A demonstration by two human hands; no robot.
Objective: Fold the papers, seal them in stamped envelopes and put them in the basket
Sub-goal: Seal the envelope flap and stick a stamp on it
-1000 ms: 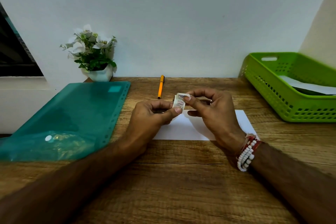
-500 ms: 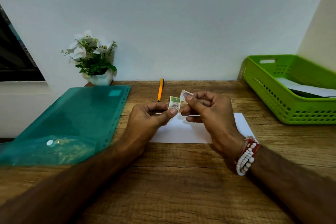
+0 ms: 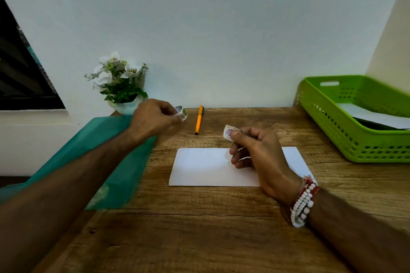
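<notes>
The step in hand looks like the stamping of the envelope. The right hand (image 3: pixel 255 153), right of the frame's middle, pinches a single stamp (image 3: pixel 228 132) between thumb and forefinger, with its other fingers curled underneath, and holds it just above the far edge of the white envelope (image 3: pixel 199 166). The envelope lies flat on the wooden counter (image 3: pixel 199 232) in the middle of the frame, partly covered by that hand. The left hand (image 3: pixel 155 118), at centre left, grips the small curl of remaining stamps (image 3: pixel 182 113) in its fingertips, over the far corner of the green folder (image 3: pixel 124 162) and near the flower pot (image 3: pixel 121 86). An orange pen (image 3: pixel 199 120) lies between the two hands, touched by neither. The green basket (image 3: pixel 328 122) sits at the right edge, well apart from the envelope, with a white sheet (image 3: pixel 377 115) already inside. Whether the envelope is filled or sealed cannot be told. The next move probably calls for lowering the stamp onto a corner of the envelope, sticky side down, and pressing it flat, while the left hand sets the spare stamps aside and steadies the envelope so it does not slide on the wood.
</notes>
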